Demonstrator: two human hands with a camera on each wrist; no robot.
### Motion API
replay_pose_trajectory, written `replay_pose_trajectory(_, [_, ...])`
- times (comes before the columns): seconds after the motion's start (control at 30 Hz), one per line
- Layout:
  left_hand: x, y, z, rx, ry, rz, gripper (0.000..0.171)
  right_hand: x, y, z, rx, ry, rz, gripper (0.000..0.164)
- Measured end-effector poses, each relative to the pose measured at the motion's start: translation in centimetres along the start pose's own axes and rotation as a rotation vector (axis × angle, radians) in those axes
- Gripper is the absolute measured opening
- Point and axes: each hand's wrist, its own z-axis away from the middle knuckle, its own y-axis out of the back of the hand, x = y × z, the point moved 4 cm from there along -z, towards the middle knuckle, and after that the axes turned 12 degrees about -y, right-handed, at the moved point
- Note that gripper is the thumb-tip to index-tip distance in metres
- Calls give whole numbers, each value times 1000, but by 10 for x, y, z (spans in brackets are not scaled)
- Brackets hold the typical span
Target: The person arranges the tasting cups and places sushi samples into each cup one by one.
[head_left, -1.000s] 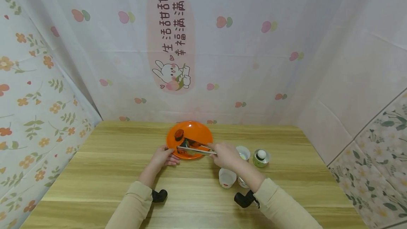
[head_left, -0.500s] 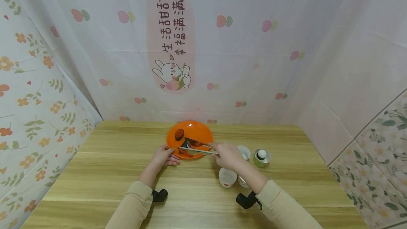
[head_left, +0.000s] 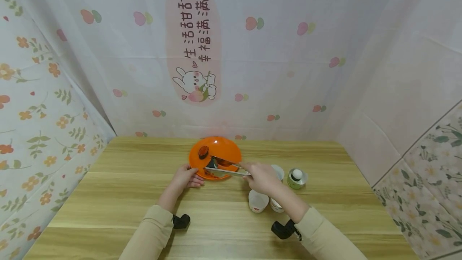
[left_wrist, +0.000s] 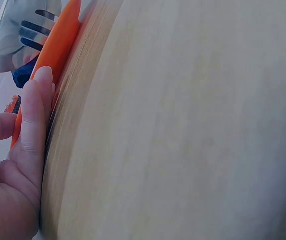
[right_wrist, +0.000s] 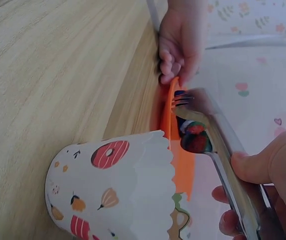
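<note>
My left hand (head_left: 184,179) pinches the near left rim of an orange plate (head_left: 226,143), thumb on top and fingers underneath. The right hand (head_left: 262,177) grips metal tongs (head_left: 231,172) over that plate. Between the tong ends sits a dark-wrapped sushi piece (head_left: 212,163); in the right wrist view its red and green filling (right_wrist: 195,129) shows between a slotted tip and a spoon-like tip. Another sushi piece, topped with orange-red roe (head_left: 203,150), lies at the plate's left side. The left wrist view shows the tongs' slotted end (left_wrist: 35,30) above the plate.
Right of the plate stand white paper cups (head_left: 258,202), partly under the right forearm. A green cup (head_left: 296,184) holds a white piece with a dark band (head_left: 297,175). One patterned cup (right_wrist: 118,190) looms close in the right wrist view. A printed curtain (head_left: 274,71) hangs behind the table.
The right hand and tongs have shifted slightly to the right, the dark-wrapped sushi piece moving a little with them. The left hand stays on the plate's rim.
</note>
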Motion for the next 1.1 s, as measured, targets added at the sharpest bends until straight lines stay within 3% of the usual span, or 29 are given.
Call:
replay_pose_trajectory(0.87, [0,-1,0,-1,13,-1,20,20,19,17,52,-23,-35,50])
replay_pose_trajectory(1.1, [0,-1,1,9,10,-5,19,24,28,27,100,16,-23,46])
